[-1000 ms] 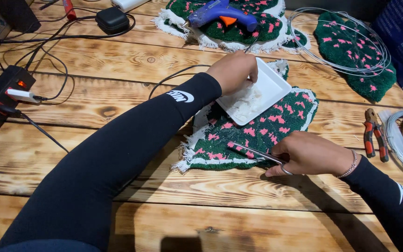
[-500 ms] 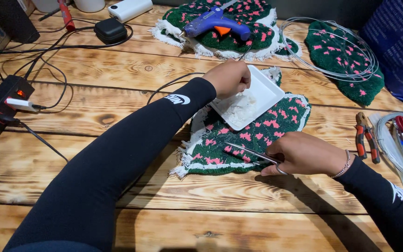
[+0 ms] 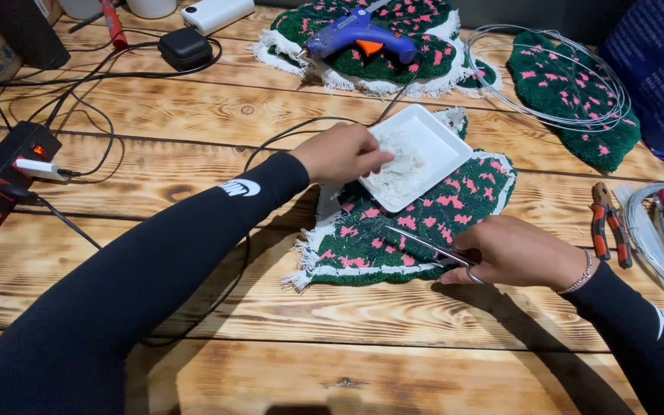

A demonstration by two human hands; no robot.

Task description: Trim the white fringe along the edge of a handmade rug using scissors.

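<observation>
A green tufted rug piece (image 3: 416, 223) with pink flecks and a white fringe lies on the wooden table (image 3: 194, 131). A white square tray (image 3: 432, 134) holding white yarn scraps rests on its upper part. My left hand (image 3: 340, 152) sits at the tray's left edge, fingers pinched over the scraps. My right hand (image 3: 512, 252) holds slim scissors (image 3: 424, 244) low over the rug's lower edge, blades pointing left.
A blue glue gun (image 3: 359, 37) lies on another green rug piece at the back. A third piece with wire hoops (image 3: 570, 88) is back right. Red-handled pliers (image 3: 607, 223) and wire coils lie right. A black power strip (image 3: 1, 180) and cables lie left.
My left hand has closed its fingers over the scraps at the tray's edge. The right hand and scissors have stayed over the rug's lower edge; the view has shifted slightly.
</observation>
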